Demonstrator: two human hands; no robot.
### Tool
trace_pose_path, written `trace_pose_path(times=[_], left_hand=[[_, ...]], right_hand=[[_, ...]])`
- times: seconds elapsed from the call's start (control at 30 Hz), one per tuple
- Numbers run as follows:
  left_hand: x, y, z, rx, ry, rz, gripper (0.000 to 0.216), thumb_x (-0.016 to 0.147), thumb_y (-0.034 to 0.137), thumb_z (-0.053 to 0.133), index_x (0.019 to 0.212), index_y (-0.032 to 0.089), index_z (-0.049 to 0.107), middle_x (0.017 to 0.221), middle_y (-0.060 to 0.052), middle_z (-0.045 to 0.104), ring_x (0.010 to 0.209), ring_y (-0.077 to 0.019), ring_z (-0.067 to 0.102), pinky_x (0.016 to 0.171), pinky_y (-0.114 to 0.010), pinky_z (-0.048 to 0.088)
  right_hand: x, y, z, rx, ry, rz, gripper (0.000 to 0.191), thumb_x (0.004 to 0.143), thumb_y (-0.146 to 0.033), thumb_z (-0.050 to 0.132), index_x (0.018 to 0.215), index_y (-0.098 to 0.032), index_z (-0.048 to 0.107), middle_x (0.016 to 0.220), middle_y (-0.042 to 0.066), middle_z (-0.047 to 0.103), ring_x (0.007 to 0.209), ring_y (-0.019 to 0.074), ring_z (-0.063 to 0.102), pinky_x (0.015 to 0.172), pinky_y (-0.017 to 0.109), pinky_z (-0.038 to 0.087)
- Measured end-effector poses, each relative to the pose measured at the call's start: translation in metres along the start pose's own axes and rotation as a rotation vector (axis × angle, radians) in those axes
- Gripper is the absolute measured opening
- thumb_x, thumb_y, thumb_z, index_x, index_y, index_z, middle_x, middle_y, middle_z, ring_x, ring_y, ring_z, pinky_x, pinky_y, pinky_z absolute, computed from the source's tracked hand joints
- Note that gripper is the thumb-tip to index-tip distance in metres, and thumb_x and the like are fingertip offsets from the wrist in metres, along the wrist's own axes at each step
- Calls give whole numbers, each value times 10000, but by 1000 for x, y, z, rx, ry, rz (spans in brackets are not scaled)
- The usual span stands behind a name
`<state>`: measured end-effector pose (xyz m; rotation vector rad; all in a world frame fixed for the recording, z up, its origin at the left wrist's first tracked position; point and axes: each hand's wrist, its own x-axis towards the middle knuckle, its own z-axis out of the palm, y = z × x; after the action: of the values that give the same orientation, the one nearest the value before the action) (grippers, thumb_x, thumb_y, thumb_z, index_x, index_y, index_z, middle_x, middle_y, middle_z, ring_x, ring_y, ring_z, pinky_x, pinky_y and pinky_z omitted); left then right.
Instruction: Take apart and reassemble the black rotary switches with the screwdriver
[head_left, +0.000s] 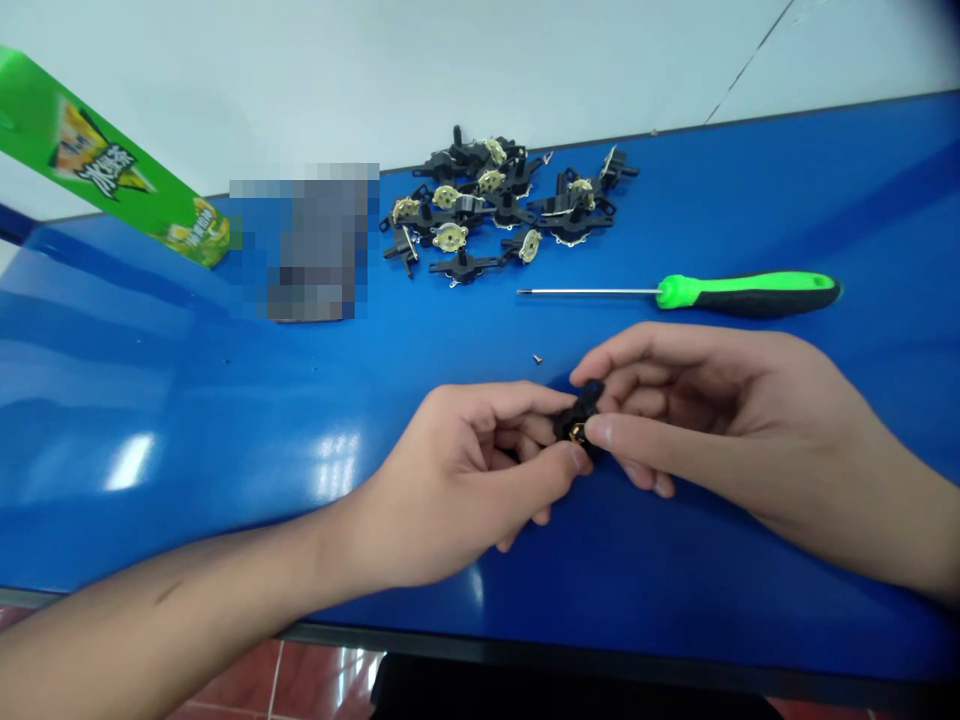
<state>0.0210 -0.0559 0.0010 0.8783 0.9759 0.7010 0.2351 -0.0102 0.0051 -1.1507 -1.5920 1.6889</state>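
- Head view: left hand and right hand pinched a black plastic part fingertip to fingertip, below the green-handled screwdriver.
- Risk: a slackened pinch could have dropped it; a bump could have scattered the tiny metal piece under the screwdriver.

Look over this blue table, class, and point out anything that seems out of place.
A tiny metal bit lies alone on the blue table, apart from the heap of black plastic parts. It looks dropped, though it is too small to identify.

Large white Chinese characters on a dark star mark cross the green carton, too blurred to read exactly.
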Motion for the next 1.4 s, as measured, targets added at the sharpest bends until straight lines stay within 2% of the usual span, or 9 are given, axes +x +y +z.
trace_pose_path(times=[0.3,0.53,0.77,0.93,1.03,1.13,1.23,1.33,1.4], left_hand=[[0,-2,0,2,-21,-2,114,944,241,886,1046,198,863,688,37,661,511,-67,528,419,-145,465],[0,0,3,-67,32,-34,230,848,192,926,1023,162,781,664,42,628,512,-84,520,405,-166,436],[2,1,5,-114,-9,9,179,833,120,918,908,138,757,714,22,663,547,-57,558,442,-130,438],[1,5,1,-116,0,-59,325,827,220,964,1059,130,755,770,-11,740,520,-75,577,403,-145,461],[0,5,-2,-129,-6,-63,369,872,277,945,1140,131,739,853,-57,795,525,-86,593,401,-161,471],[0,4,-4,-140,-6,-70,297,936,287,881,1143,134,734,864,-73,806,534,-89,598,409,-159,461],[0,4,-5,-134,-5,-71,239,960,268,841,1127,135,733,849,-74,806,497,-78,567,408,-167,447],[0,5,-5,-125,2,-71,231,965,276,838,1120,140,733,817,-70,800,454,-70,528,407,-184,436],[0,6,-6,-119,1,-67,223,970,292,838,1096,136,740,813,-75,798,447,-69,518,406,-191,426]], right_hand=[[1,-3,1,13,-12,29,291,851,-432,953,913,-231,752,574,-20,665,469,116,604,442,182,508],[0,-1,3,-55,23,-24,297,847,-467,950,912,-254,753,602,-14,677,477,131,601,448,220,512],[-2,0,6,-41,41,-35,191,840,-354,903,917,-261,755,619,-27,657,510,122,587,463,215,498],[-8,0,3,-23,9,-50,175,929,-376,836,1042,-277,748,654,-38,666,473,126,586,421,242,465],[-11,2,-17,-281,167,-239,143,1039,-421,752,1159,-348,774,762,-35,709,532,136,629,470,295,464],[-8,5,-46,-796,397,-477,149,1097,-449,676,1126,-355,788,911,-3,782,720,196,700,633,386,485],[-3,5,-67,-1060,309,-619,158,1099,-390,647,1042,-315,774,853,-13,772,677,185,674,628,389,449],[-1,5,-69,-1072,126,-695,78,1062,-341,695,1060,-290,753,873,-16,772,644,161,648,611,361,439],[-1,5,-64,-1056,44,-671,144,1049,-393,729,1111,-270,770,911,20,784,690,196,680,626,374,444]])
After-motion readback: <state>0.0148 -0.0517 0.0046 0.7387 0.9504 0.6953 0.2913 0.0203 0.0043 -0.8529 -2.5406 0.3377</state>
